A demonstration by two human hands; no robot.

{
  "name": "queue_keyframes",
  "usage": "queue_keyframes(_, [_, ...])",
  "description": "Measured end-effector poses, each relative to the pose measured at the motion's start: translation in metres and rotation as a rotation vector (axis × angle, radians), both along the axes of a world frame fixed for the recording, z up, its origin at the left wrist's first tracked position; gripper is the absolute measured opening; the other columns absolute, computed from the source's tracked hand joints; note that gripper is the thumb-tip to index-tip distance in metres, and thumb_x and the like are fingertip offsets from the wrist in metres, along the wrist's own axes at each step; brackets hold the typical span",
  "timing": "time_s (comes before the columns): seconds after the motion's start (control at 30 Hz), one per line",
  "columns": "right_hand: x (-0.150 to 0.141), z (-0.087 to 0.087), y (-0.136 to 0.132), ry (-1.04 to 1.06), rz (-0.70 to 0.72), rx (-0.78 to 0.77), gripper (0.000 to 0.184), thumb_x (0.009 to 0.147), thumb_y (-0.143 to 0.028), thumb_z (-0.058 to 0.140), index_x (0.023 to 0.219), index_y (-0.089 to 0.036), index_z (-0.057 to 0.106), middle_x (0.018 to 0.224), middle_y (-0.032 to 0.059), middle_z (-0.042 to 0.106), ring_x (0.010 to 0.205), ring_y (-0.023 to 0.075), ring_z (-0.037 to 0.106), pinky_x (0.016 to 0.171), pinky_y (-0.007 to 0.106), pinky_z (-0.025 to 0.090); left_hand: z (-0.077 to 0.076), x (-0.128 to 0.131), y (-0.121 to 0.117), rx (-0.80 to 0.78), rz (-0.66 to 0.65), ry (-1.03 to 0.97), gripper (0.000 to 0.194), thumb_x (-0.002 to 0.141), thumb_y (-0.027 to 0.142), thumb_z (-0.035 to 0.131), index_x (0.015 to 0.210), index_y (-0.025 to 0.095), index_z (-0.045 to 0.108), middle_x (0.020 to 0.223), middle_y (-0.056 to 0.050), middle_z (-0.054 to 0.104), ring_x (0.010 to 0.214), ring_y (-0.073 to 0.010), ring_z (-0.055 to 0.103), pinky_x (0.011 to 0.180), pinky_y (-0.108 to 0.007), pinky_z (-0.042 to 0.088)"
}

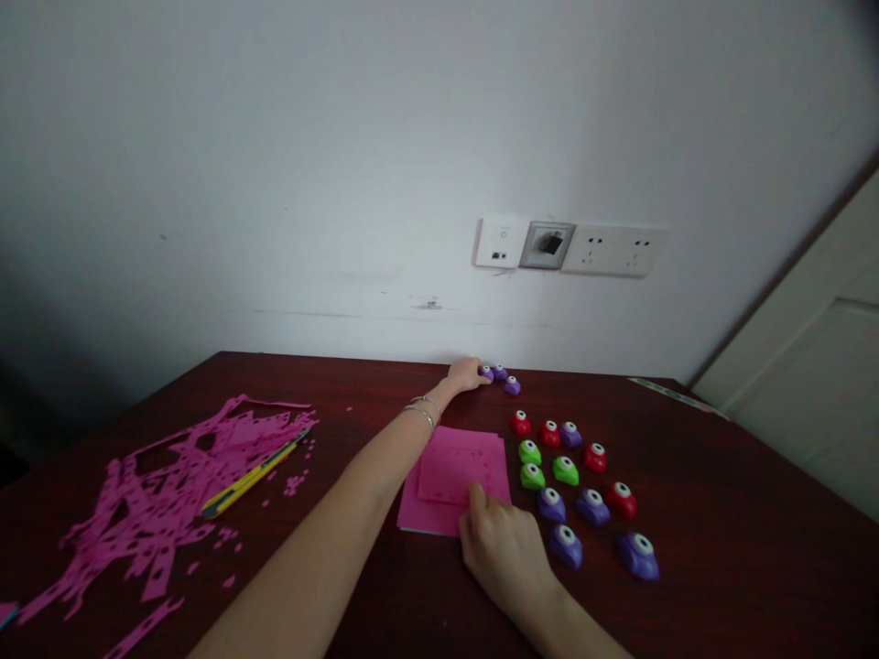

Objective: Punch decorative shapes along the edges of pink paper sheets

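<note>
At the back of the table my left hand (468, 373) is closed around a small purple paper punch (486, 373) with a round white top and dark centre. Two more purple punches (512, 385) are just right of it. My right hand (504, 545) has its fingers curled over the lower right part of a stack of pink paper (429, 520). On the stack lies a smaller pink sheet (450, 474) with small marks or holes near its edges. My right fingertips press at its corner, partly hidden.
Several red punches (594, 458), green punches (566, 470) and purple punches (592, 507) stand right of the paper. A heap of pink paper scraps (175, 490) covers the left side, with a yellow cutter knife (251, 478) beside it. Wall sockets (611, 252) are above the table's back edge.
</note>
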State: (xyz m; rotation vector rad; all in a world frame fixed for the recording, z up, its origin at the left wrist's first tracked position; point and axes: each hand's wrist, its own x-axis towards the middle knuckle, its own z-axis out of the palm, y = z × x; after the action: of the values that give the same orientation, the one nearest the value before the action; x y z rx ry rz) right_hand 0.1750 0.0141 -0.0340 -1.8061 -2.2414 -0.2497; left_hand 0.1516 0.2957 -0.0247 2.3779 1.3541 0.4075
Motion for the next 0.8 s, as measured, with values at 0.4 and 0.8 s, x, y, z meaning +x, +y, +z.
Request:
queue_keyframes(0.4, [-0.001,0.006,-0.002,-0.004,-0.028,-0.057,0.008,0.079,-0.011,0.043,0.081,-0.015,0.049,0.062,0.006,0.064,0.054,0.0199,0.064,0.041,0.024,0.024,0.02,-0.011,-0.021,0.126,-0.009,-0.314,0.034,0.069,0.038,0.066,0.092,0.014,0.061,0.076,-0.001,0.061,0.067,-0.0119,0.052,0.063,-0.023,0.039])
queue_keyframes(0.8, [-0.001,0.012,-0.006,0.027,-0.053,-0.106,0.012,0.082,-0.014,0.041,0.087,-0.014,0.052,0.068,0.0078,0.066,0.061,0.0215,0.065,0.046,0.024,0.031,0.09,-0.103,-0.12,0.123,-0.312,-0.348,0.031,0.063,0.038,0.071,0.078,0.013,0.063,0.071,0.001,0.055,0.067,-0.0103,0.048,0.064,-0.023,0.036])
